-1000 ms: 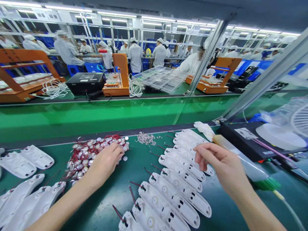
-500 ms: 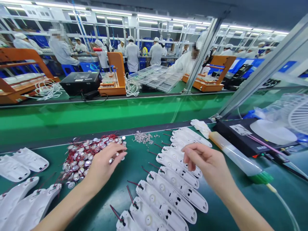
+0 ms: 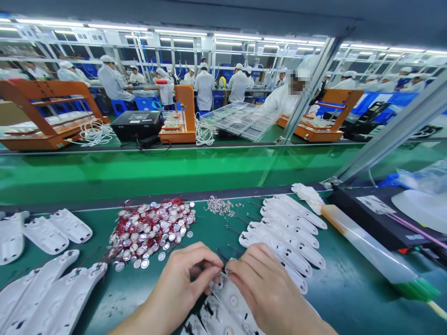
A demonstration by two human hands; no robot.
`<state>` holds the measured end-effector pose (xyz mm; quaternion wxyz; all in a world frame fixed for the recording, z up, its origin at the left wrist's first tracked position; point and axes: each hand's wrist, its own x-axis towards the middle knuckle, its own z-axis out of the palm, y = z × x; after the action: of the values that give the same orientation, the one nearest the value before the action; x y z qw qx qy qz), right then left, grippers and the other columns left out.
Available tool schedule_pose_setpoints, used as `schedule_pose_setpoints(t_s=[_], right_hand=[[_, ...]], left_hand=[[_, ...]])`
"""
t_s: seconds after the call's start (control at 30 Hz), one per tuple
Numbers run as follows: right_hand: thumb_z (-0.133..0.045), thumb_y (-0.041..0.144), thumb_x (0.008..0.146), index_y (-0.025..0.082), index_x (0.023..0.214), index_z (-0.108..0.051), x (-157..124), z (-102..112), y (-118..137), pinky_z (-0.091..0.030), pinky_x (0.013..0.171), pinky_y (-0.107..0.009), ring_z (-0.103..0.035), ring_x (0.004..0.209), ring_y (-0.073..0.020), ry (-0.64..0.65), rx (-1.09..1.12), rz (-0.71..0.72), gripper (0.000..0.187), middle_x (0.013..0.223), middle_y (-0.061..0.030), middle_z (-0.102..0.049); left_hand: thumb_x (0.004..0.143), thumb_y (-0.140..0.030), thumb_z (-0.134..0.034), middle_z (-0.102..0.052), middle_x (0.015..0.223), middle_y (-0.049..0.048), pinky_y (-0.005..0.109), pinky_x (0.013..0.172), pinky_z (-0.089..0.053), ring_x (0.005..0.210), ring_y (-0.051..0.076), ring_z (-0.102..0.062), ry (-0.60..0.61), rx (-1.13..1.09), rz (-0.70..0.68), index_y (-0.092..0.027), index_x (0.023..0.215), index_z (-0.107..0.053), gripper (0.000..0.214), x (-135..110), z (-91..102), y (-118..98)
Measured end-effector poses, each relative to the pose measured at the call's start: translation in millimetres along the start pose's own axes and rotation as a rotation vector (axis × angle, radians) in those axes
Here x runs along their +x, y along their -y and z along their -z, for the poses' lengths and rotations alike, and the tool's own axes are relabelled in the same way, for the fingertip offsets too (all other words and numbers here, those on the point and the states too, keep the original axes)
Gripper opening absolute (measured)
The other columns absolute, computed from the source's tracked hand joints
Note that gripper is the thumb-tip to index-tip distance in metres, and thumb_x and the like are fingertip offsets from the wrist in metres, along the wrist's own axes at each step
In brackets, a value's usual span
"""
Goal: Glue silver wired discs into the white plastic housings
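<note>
My left hand [image 3: 190,281] has thumb and forefinger pinched together at the wired end of a white plastic shell [image 3: 232,298] in the near row. Right beside it, my right hand [image 3: 267,284] bends closed over the same end, its fingertips almost meeting the left ones. Whatever sits between the fingertips is too small or hidden to make out. Thin dark red wires [image 3: 221,255] stick out just above the fingers. More white shells [image 3: 275,239] lie side by side beyond my right hand, with wires at their left ends.
Left of centre lies a pile of silver discs with red wires [image 3: 150,228]. Small metallic pieces [image 3: 219,205] are heaped behind. Other white shells [image 3: 66,298] rest at the left. A translucent tube with a green end [image 3: 366,242] and a black box [image 3: 377,216] are at the right.
Both hands have come down and together from their separate places above the table, onto the wired end of a near shell. The view has shifted slightly left and up.
</note>
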<state>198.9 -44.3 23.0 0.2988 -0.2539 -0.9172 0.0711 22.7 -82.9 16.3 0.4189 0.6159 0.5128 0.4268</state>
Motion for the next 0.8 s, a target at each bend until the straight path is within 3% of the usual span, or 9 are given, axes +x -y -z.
schedule_pose_setpoints(t_s=[0.17, 0.27, 0.37, 0.43, 0.5, 0.6, 0.8], right_hand=[[-0.032, 0.006, 0.089, 0.016, 0.076, -0.056, -11, -10, 1, -0.034, 0.068, -0.032, -0.045, 0.066, -0.0176, -0.041, -0.035, 0.025, 0.029, 0.069, -0.0033, -0.054], [-0.034, 0.009, 0.090, 0.016, 0.076, -0.055, -8, 1, -13, -0.035, 0.066, -0.031, -0.046, 0.065, -0.0166, -0.036, -0.008, -0.011, 0.026, 0.068, -0.0024, -0.053], [-0.044, 0.013, 0.088, 0.019, 0.076, -0.056, -3, 28, -60, -0.038, 0.067, -0.029, -0.050, 0.069, -0.0154, -0.038, -0.017, -0.216, 0.018, 0.071, -0.0001, -0.056], [-0.055, 0.016, 0.083, 0.020, 0.073, -0.057, -2, 48, -104, -0.040, 0.071, -0.030, -0.052, 0.074, -0.0167, -0.085, -0.156, -0.433, 0.011, 0.075, -0.0006, -0.058], [-0.060, 0.014, 0.079, 0.019, 0.069, -0.058, -4, 62, -146, -0.038, 0.075, -0.036, -0.051, 0.080, -0.0208, -0.134, -0.283, -0.577, 0.012, 0.079, -0.0041, -0.058], [-0.064, 0.013, 0.076, 0.018, 0.066, -0.059, -8, 64, -189, -0.039, 0.079, -0.039, -0.050, 0.088, -0.0223, -0.126, -0.399, -0.733, 0.012, 0.085, -0.0050, -0.058], [-0.060, 0.025, 0.085, 0.015, 0.081, -0.059, -11, 47, -205, -0.042, 0.085, -0.039, -0.050, 0.098, -0.0191, -0.001, -0.482, -0.870, 0.010, 0.100, -0.0034, -0.056]], left_hand=[[0.077, -0.014, -0.047, -0.056, 0.064, -0.0002, 0.016, 0.047, -0.044, 0.053, 0.009, -0.054, 0.064, 0.287, 0.000, -0.018, 0.072, -0.062, 0.017, 3, -12.2, 6], [0.084, -0.021, -0.041, -0.059, 0.079, 0.0014, 0.021, 0.060, -0.049, 0.064, 0.011, -0.058, 0.095, 0.532, 0.019, -0.021, 0.089, -0.061, 0.020, 9, -2.1, 13], [0.088, -0.029, -0.033, -0.058, 0.097, 0.0077, 0.032, 0.065, -0.049, 0.074, 0.019, -0.060, -0.030, 0.994, 0.049, -0.019, 0.093, -0.059, 0.028, 14, 22.4, 36], [0.088, -0.030, -0.028, -0.058, 0.093, 0.0111, 0.039, 0.071, -0.048, 0.083, 0.026, -0.059, -0.063, 1.199, 0.028, -0.017, 0.089, -0.059, 0.034, 17, 37.9, 59], [0.088, -0.030, -0.026, -0.058, 0.094, 0.0111, 0.040, 0.074, -0.046, 0.086, 0.027, -0.058, -0.051, 1.234, -0.024, -0.017, 0.094, -0.058, 0.035, 19, 47.7, 81], [0.088, -0.033, -0.026, -0.059, 0.089, 0.0091, 0.039, 0.075, -0.046, 0.081, 0.024, -0.060, -0.061, 1.189, -0.055, -0.018, 0.091, -0.057, 0.034, 22, 52.9, 104], [0.089, -0.039, -0.026, -0.058, 0.070, 0.0021, 0.028, 0.059, -0.048, 0.060, 0.017, -0.059, -0.058, 0.998, -0.118, -0.022, 0.072, -0.052, 0.035, 26, 57.4, 124]])
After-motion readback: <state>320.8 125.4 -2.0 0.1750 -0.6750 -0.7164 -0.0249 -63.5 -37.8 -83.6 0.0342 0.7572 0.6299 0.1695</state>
